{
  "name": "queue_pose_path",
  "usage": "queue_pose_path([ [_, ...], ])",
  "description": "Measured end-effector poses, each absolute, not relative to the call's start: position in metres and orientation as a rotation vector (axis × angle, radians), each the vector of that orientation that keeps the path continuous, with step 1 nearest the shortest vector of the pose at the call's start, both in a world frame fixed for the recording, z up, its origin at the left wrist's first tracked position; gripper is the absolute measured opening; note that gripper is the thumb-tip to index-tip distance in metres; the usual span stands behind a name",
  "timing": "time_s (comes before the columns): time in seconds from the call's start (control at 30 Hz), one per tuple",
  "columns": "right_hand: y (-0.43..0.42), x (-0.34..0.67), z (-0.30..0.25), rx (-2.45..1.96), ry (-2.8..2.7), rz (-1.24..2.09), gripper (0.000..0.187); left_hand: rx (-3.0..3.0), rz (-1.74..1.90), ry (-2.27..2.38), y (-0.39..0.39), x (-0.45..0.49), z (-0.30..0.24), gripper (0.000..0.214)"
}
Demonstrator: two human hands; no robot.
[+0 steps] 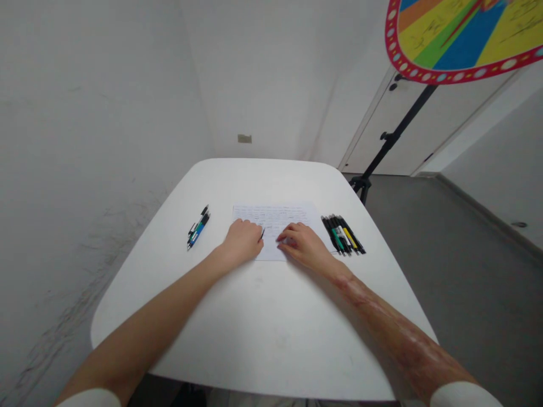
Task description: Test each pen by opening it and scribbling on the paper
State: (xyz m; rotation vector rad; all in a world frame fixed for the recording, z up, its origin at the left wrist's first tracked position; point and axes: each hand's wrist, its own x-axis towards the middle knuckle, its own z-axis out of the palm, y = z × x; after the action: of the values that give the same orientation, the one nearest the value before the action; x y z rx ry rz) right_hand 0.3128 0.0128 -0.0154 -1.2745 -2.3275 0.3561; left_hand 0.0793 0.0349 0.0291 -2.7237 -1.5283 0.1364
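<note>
While both hands (241, 243) (300, 244) rest on paper (275, 217), pens (198, 227) (343, 234) lie near table edges (373, 260).

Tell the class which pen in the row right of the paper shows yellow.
The pen with the yellow grip, near the right end of the row; the pens beside it show green or white instead.

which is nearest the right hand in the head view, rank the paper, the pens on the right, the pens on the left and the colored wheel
From the right hand, nearest first:
1. Paper: under the hand, center.
2. Bunch of pens: right of the paper.
3. Few pens: left of the paper.
4. Colored wheel: high, upper right.
</note>
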Motion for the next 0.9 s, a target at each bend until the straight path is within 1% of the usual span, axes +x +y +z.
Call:
queue_pose_path([
  [0.23, 0.009, 0.312, -0.024, -1.231, -2.215, 0.391, 0.006, -2.687, 0.172, -1.622, 0.035, 0.09, 0.03, 0.023],
  [0.4, 0.004, 0.31, -0.034, -1.185, -2.085, 0.386, 0.006, -2.65, 0.048, -1.662, 0.033, 0.087, 0.03, 0.022],
  [0.53, 0.001, 0.311, -0.032, -1.108, -1.945, 0.408, 0.005, -2.654, -0.129, -1.64, 0.027, 0.076, 0.03, 0.017],
  [0.6, 0.0, 0.31, -0.029, -1.089, -1.809, 0.46, 0.003, -2.674, -0.273, -1.562, 0.023, 0.069, 0.028, 0.011],
  [0.7, -0.001, 0.309, -0.027, -1.083, -1.598, 0.579, 0.006, -2.681, -0.562, -1.331, 0.016, 0.057, 0.015, 0.004],
  [0.8, -0.002, 0.309, -0.03, -1.073, -1.478, 0.685, 0.008, -2.652, -0.763, -1.061, 0.012, 0.047, -0.002, 0.009],
  [0.9, -0.003, 0.309, -0.034, -1.07, -1.457, 0.728, 0.008, -2.648, -0.851, -0.874, 0.011, 0.042, -0.011, 0.011],
])
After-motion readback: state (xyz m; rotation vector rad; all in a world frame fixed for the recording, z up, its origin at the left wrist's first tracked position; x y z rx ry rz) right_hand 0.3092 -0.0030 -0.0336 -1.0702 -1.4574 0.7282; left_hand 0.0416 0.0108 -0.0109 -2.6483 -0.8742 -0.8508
